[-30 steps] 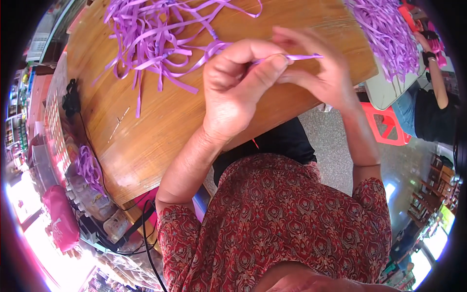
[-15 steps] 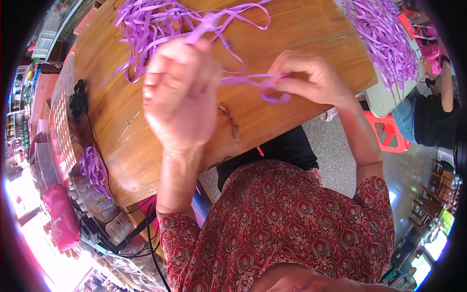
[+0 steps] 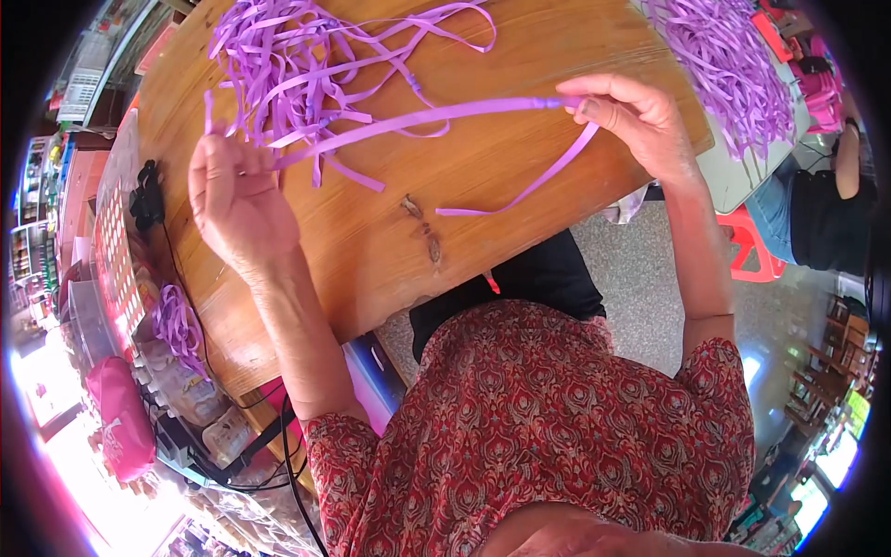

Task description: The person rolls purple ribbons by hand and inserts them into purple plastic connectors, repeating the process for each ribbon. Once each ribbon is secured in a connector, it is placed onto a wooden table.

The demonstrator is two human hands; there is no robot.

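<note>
A flat purple ribbon (image 3: 445,113) is stretched above the wooden table between my two hands. My right hand (image 3: 639,119) pinches it between thumb and fingertips, close to a darker band on it; a loose tail hangs from there, curving down to the left. My left hand (image 3: 239,193) is closed around the other end, and a short piece sticks up past its fingers. Behind the stretched ribbon lies a tangled heap of purple ribbons (image 3: 278,60), some with darker bands, with strands trailing to the right.
Under my hands is the wooden table (image 3: 343,251). A larger purple ribbon pile (image 3: 719,65) covers a pale table at far right, near a red stool (image 3: 750,249) and another person (image 3: 826,218). Left stand a small purple bundle (image 3: 178,325), a black cable and a pink pouch (image 3: 121,418).
My hands have moved apart, the left one outward to the left and the right one slightly up and right. The ribbon between them is now drawn out long, with a tail hanging free.
</note>
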